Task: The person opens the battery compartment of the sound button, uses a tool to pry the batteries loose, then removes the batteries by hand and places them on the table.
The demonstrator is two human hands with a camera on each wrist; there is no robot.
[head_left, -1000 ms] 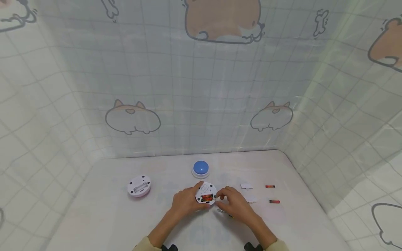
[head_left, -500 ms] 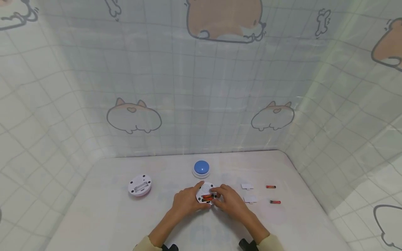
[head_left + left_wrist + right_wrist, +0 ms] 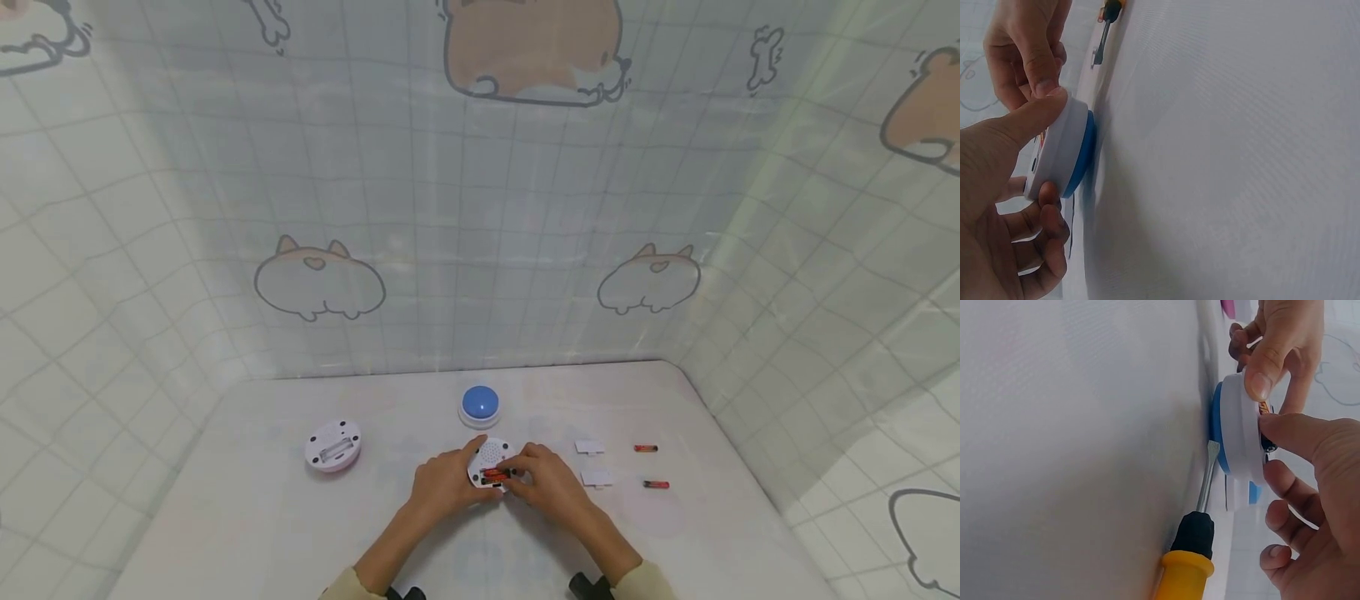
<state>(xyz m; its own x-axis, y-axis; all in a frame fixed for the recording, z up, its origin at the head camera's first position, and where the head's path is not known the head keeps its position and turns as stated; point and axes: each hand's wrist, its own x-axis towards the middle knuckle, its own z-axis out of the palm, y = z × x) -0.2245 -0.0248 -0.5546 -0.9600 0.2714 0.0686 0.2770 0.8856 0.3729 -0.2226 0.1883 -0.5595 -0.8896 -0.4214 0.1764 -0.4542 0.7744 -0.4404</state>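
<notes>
Batteries lie in the upturned white casing, long axes roughly left to right, their right ends at the right hand's thumb and finger; whether these pinch one, I cannot tell. The left hand grips the rim, blocking its side. A screwdriver lies near.

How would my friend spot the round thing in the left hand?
Find the pale table, then the left hand near its middle. It grips a white disc, blue top facing down. Unlike the upright button behind it or the upturned one on the far left, this one shows red batteries in its open back.
</notes>
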